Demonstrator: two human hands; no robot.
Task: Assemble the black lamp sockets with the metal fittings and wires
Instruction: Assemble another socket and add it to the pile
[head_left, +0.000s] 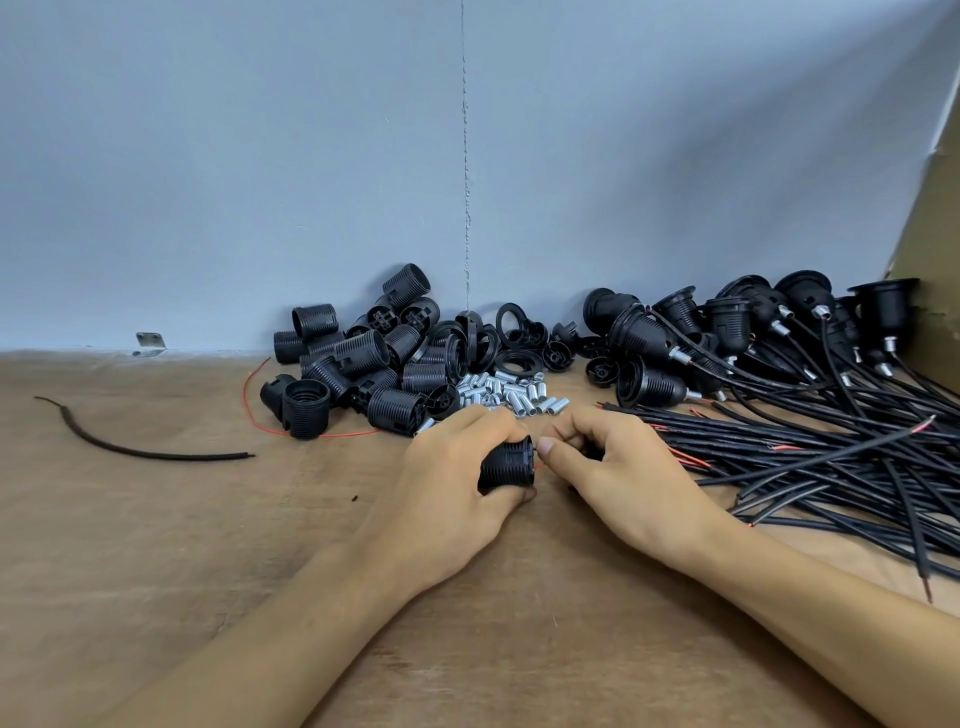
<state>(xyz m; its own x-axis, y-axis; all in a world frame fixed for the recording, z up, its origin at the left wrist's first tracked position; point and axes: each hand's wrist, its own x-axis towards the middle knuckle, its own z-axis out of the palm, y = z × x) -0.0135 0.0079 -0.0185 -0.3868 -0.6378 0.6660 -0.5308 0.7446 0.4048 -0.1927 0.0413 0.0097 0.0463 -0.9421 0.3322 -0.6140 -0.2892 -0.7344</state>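
Note:
My left hand (457, 467) grips a black threaded lamp socket (506, 464) lying on its side on the wooden table (156, 545). My right hand (618, 467) is close against the socket's right end, fingers curled round a small dark part that is mostly hidden; a thin red wire end (540, 466) shows between the hands. Behind them lies a heap of silver metal fittings (511, 391). A pile of loose black sockets (363, 358) sits at the back left of the fittings. Black wires (810, 457) spread out to the right.
Black rings and caps (519, 343) lie behind the fittings. Assembled sockets with wires (727, 332) are stacked at the back right against a cardboard panel (930, 249). A loose black cable piece (140, 447) and a red wire (254, 400) lie left. A blue-grey wall (311, 156) closes the back.

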